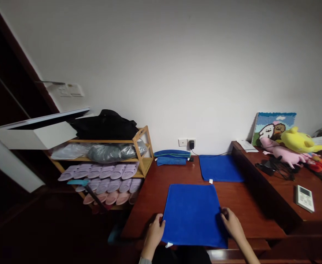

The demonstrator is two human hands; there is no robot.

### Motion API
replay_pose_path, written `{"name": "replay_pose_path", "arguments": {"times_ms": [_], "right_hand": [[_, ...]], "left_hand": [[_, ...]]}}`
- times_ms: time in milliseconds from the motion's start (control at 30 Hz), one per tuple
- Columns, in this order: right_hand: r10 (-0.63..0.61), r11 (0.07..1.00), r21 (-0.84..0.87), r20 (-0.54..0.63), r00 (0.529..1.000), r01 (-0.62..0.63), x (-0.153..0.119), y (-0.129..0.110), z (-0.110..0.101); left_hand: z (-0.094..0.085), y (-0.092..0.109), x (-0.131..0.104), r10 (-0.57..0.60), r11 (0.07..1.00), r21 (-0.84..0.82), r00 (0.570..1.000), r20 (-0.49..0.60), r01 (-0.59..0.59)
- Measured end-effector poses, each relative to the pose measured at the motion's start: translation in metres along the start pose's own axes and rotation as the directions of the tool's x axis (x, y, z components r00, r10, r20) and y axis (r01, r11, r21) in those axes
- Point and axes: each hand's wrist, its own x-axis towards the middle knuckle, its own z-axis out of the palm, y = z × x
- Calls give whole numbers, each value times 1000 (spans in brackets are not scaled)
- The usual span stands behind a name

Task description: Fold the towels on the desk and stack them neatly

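Observation:
A blue cloth [192, 214] with a white tag lies spread flat at the front of the brown table. My left hand [155, 230] touches its left edge, thumb and fingers a little apart. At its right edge is my right hand [231, 222], with the thumb and fingers near the border; whether they pinch the cloth is too small to tell. Farther back on the right lies a second flat blue cloth [221, 168]. Folded blue cloths [172, 157] rest by the wall at the back left of the table.
Left of the table [141, 214] stands a wooden rack [139, 141] with slippers and a black bag [106, 125]. On the raised surface at the right are plush toys [300, 141], cables [277, 168] and a white remote-like device [304, 198]. A black plug [191, 145] sits in the wall socket.

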Motion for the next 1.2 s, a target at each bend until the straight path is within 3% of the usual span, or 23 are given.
{"name": "replay_pose_path", "arguments": {"times_ms": [67,167,267,400,600,867,1200], "right_hand": [[-67,997,-37,13,998,68,24,-17,1],[-74,991,-109,37,997,78,61,-37,6],[-40,985,-168,55,998,49,88,-48,17],[-31,960,-274,129,991,65,98,-51,37],[-20,858,-499,208,978,123,107,-46,51],[-16,855,-503,212,977,123,122,-79,68],[-9,855,-509,172,985,97,113,-68,56]], "left_hand": [[0,2,5,13,999,50,1000,-21,-12],[-1,11,20,123,983,152,981,-153,-100],[1,27,47,332,934,225,909,-253,-278],[19,43,92,512,848,277,835,-201,-453],[46,36,137,522,809,369,848,-91,-458],[29,15,159,448,830,423,886,-121,-363],[31,4,165,463,814,454,877,-128,-363]]}}
